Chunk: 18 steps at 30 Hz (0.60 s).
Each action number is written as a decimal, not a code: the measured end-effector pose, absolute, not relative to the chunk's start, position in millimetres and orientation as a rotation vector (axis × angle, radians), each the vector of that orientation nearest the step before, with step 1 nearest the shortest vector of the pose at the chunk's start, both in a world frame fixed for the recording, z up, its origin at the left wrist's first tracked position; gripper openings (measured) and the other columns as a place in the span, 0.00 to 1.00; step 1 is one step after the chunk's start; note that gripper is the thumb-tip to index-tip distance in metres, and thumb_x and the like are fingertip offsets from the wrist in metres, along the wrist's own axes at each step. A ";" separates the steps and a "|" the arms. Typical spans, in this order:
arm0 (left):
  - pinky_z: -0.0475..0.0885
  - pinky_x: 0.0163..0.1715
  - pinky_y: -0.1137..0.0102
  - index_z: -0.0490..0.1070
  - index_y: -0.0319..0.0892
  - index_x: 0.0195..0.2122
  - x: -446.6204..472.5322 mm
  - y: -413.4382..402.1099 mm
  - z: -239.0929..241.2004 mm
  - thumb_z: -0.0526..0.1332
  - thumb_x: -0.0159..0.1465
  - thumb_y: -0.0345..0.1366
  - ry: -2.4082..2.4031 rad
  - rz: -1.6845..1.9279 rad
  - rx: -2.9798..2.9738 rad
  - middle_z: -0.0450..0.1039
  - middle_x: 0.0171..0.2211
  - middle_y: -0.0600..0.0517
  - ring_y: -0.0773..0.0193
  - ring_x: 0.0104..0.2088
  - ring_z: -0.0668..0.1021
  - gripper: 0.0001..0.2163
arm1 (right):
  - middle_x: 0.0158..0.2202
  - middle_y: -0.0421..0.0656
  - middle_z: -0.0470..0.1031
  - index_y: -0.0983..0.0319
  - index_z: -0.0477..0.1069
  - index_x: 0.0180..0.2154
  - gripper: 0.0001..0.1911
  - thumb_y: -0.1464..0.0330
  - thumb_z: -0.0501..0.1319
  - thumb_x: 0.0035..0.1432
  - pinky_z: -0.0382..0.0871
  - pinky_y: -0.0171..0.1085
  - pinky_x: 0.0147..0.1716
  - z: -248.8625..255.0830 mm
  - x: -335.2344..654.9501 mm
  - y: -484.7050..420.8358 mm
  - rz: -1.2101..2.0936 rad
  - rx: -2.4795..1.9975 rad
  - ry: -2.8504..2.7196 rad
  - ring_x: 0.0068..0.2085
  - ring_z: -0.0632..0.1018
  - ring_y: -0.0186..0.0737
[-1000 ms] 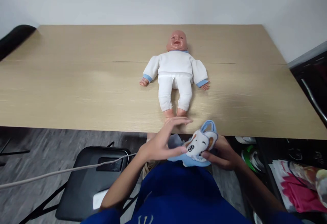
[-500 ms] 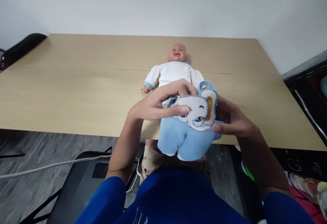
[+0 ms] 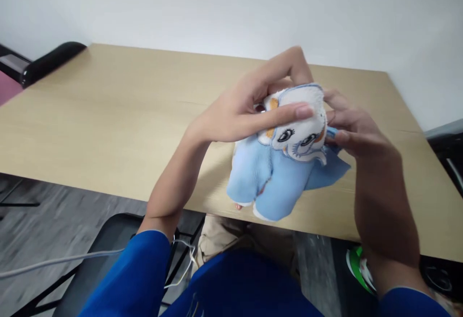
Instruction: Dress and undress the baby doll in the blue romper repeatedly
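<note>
Over the near side of the table (image 3: 126, 114), light-blue baby overalls (image 3: 280, 177) with an elephant-face bib (image 3: 300, 100) are held up between both hands, tipped so the face looks at the person. Left hand (image 3: 235, 107) has its thumb flat across the bib and the other fingers tucked behind the top edge, so that's a proper grasp. Right hand (image 3: 356, 126) seems to be pinching a blue strap (image 3: 332, 132) at the right side, though it's a bit blurry.

Biggest change from a second ago: the overalls were bunched low by the near edge, doll in full view beyond. Now they're farther in, legs hanging open, and they and the hands block the whole doll except what looks like its toes (image 3: 238, 206). My read: the handling has shifted from spreading the overalls to sorting the top and strap.
</note>
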State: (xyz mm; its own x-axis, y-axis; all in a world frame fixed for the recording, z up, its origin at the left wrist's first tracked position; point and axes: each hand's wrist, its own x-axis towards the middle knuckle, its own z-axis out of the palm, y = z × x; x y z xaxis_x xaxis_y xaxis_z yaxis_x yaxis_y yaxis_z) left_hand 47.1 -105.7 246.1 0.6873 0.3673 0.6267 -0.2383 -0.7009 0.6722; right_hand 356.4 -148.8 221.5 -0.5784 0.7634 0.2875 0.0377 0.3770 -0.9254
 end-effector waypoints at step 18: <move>0.79 0.47 0.71 0.72 0.36 0.57 58.0 -80.3 235.3 0.64 0.90 0.49 0.419 1.156 2.123 0.72 0.46 0.55 0.74 0.41 0.81 0.18 | 0.45 0.35 0.93 0.59 0.93 0.48 0.14 0.57 0.84 0.71 0.87 0.31 0.51 215.4 336.7 -110.3 1.060 -0.689 -2.323 0.46 0.90 0.35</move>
